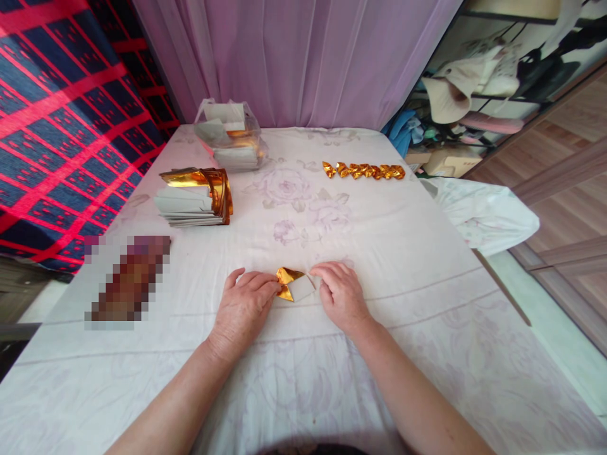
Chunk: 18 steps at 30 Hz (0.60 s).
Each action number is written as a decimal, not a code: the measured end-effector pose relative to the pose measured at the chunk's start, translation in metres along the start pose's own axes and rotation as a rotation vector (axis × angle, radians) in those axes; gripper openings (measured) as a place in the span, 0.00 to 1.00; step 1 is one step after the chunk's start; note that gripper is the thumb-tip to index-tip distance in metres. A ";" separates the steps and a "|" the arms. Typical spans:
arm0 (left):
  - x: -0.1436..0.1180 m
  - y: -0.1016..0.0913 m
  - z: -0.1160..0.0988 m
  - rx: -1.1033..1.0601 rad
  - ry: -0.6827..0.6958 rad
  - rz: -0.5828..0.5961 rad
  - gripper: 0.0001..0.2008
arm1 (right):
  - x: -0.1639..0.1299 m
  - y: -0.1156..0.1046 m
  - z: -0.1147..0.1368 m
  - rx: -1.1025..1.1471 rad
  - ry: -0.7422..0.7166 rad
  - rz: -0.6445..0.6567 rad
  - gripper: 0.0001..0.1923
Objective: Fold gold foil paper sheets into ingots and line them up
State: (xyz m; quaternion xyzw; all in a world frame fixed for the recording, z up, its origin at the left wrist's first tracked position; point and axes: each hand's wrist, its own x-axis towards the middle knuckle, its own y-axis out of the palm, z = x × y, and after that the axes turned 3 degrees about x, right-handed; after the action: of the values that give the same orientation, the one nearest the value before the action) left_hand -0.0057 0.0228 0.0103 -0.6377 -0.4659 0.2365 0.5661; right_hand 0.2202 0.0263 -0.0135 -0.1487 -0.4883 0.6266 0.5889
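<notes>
A small sheet of gold foil paper (301, 288) lies partly folded on the cloth, with gold flaps on its left and pale grey backing on its right. My left hand (249, 294) is closed on its left end, fingertips pressed on the gold part. At the paper's right corner is my right hand (342, 294), fingers curled and the index fingertip against the edge. Beyond the left hand stands a stack of gold foil sheets (190, 207), grey sides showing. Farther right, a row of folded gold foil pieces (372, 171) lies near the table's far edge.
A clear plastic bag (253, 136) with more sheets sits at the far left of the table. The table has a floral cloth (403, 253). A pixelated dark reddish object (130, 278) lies at left. Right of the table are a white bag (488, 212) and shelves with hats.
</notes>
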 end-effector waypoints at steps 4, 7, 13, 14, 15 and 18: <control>0.001 -0.001 0.001 -0.036 0.015 -0.016 0.09 | -0.001 -0.001 -0.001 0.023 -0.020 0.020 0.24; 0.001 -0.002 -0.001 -0.062 -0.006 -0.002 0.06 | -0.001 -0.001 0.000 0.070 -0.041 0.045 0.22; 0.000 -0.001 -0.004 -0.047 -0.038 0.006 0.16 | -0.002 -0.002 0.001 0.134 -0.064 0.062 0.18; 0.000 0.000 -0.004 -0.042 -0.039 0.001 0.16 | -0.002 -0.001 0.001 0.146 -0.072 0.061 0.19; 0.000 0.000 -0.004 -0.038 -0.040 -0.003 0.16 | -0.002 -0.002 0.001 0.158 -0.079 0.061 0.19; 0.000 0.001 -0.004 -0.028 -0.044 -0.012 0.15 | -0.002 -0.002 0.002 0.193 -0.089 0.059 0.21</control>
State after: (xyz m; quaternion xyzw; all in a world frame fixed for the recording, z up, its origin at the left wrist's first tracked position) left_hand -0.0024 0.0208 0.0100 -0.6374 -0.4853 0.2407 0.5479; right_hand 0.2202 0.0237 -0.0118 -0.0776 -0.4469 0.6939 0.5593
